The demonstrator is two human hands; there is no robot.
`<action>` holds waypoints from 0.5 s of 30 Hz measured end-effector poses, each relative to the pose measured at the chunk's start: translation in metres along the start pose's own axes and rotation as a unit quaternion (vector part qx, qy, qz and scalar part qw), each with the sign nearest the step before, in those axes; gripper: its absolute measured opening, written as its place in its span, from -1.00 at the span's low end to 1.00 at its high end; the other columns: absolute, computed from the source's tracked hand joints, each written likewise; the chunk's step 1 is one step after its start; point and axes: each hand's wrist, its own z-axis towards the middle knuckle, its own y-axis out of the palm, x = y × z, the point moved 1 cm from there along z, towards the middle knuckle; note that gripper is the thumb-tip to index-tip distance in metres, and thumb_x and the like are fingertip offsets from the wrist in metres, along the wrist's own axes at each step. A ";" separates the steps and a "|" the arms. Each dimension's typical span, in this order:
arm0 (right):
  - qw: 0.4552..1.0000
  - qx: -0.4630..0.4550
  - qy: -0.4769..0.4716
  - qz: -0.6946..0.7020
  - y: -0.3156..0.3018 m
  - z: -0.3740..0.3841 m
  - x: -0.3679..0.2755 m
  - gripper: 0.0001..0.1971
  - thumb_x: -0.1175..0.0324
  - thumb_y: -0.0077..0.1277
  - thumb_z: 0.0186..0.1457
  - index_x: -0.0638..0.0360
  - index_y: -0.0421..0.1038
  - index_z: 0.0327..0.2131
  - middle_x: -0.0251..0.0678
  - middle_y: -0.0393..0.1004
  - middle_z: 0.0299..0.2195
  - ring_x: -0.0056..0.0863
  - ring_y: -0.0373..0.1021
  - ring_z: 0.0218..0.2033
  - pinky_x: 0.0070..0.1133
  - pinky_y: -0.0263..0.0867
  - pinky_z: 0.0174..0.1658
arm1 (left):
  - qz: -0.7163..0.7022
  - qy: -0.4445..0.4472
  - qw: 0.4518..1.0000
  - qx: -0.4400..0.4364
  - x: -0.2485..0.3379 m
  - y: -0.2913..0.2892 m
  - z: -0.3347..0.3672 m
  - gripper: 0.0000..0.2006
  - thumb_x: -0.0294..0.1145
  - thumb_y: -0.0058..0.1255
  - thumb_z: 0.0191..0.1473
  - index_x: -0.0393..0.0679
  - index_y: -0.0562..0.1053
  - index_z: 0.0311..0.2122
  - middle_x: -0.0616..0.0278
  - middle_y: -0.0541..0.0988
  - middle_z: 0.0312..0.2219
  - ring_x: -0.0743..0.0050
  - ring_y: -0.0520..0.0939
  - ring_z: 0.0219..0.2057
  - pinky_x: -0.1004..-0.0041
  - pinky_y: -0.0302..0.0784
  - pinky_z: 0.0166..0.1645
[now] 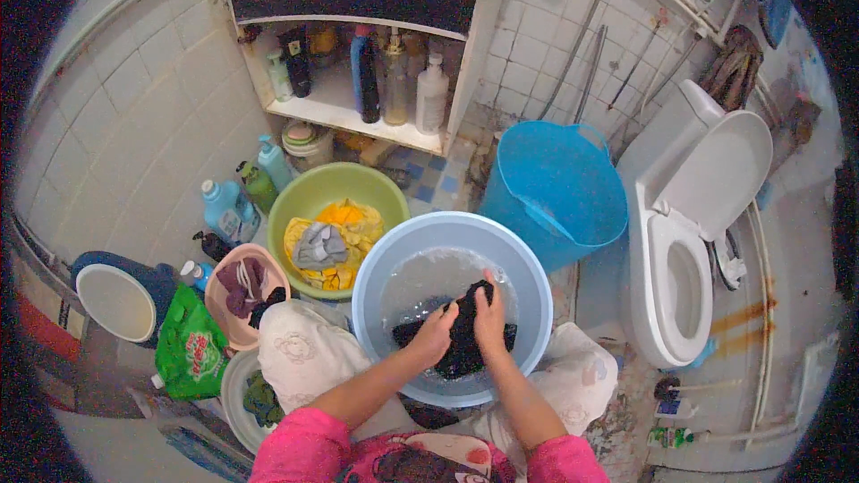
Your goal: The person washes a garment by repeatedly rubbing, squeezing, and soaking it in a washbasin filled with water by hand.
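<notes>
A wet black cloth garment (463, 347) hangs partly in the soapy water of a light blue basin (365, 304) between my knees. My left hand (433, 340) is closed on its left side. With my right hand (489, 317) I grip a bunched upper part of the same garment, raised above the water. Both hands are over the middle of the basin, a short way apart. The garment's lower part spreads out in the water, and its exact kind cannot be made out.
Beside the basin stands a green basin (394, 192) with yellow and grey clothes (320, 246). A blue bucket (555, 188) is at the right, near a white toilet (680, 277). A pink basin (246, 329), a green detergent pouch (190, 344) and several bottles (230, 210) sit at the left.
</notes>
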 end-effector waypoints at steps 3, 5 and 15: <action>0.998 -0.039 0.035 -0.033 0.011 -0.010 -0.009 -0.59 0.42 -0.21 0.03 0.22 0.13 0.00 -0.05 0.04 0.08 -0.23 -0.02 0.12 -0.50 -0.15 0.14 | -0.032 0.014 0.997 0.063 -0.043 0.000 0.015 -0.54 -0.68 -0.31 -0.16 -0.34 0.16 -0.03 -0.20 0.33 -0.17 -0.13 0.33 -0.09 0.21 0.21 -0.01; 0.981 -0.120 -0.120 -0.091 0.026 -0.036 -0.012 -0.54 0.48 -0.16 -0.03 0.20 0.11 0.02 -0.09 -0.07 0.13 -0.22 -0.15 0.17 -0.45 -0.23 0.17 | -0.327 -0.004 0.938 0.118 -0.055 0.000 0.033 -0.62 -0.13 -0.36 0.12 -0.24 0.35 -0.20 0.13 0.42 -0.24 0.36 0.42 -0.20 0.41 0.27 -0.08; 0.999 0.021 -0.002 -0.041 -0.005 0.008 0.010 -0.59 0.37 -0.26 0.08 0.22 0.09 0.03 -0.08 0.13 0.04 -0.23 0.05 0.09 -0.53 -0.08 0.12 | -0.029 0.013 0.999 0.026 -0.019 0.000 0.005 -0.58 -0.09 -0.33 0.10 -0.27 0.32 -0.15 0.16 0.43 -0.29 0.44 0.40 -0.23 0.45 0.25 -0.11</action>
